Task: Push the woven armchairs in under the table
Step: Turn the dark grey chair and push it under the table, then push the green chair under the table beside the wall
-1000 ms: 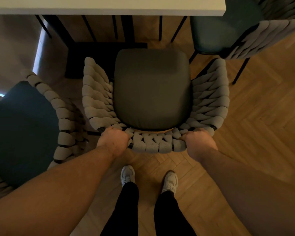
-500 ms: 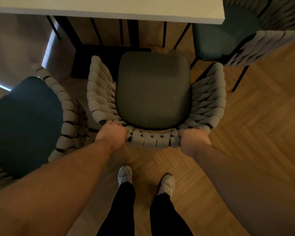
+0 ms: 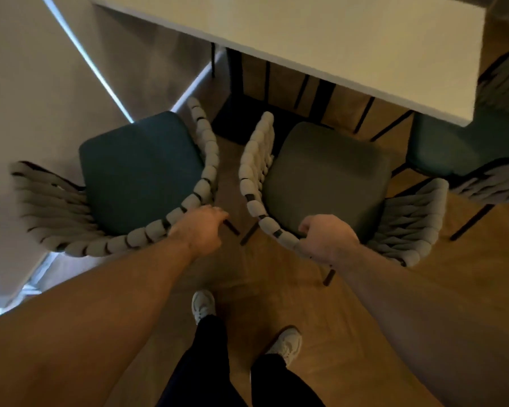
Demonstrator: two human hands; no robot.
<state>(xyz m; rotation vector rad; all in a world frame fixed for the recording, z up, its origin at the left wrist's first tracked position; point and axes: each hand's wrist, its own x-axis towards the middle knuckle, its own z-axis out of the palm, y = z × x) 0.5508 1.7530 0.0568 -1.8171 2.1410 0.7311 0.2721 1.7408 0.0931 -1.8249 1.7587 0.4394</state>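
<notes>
Left hand point(image 3: 202, 230) newly off grey armchair point(image 3: 326, 177), right hand point(image 3: 325, 237) curled on.

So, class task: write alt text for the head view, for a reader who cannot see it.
A person's right hand holds the back of a grey-cushioned woven armchair before a white table; the left hand rests at a teal-cushioned armchair.

No readable text, labels, brands, numbers or signs anywhere in the head view.
</notes>
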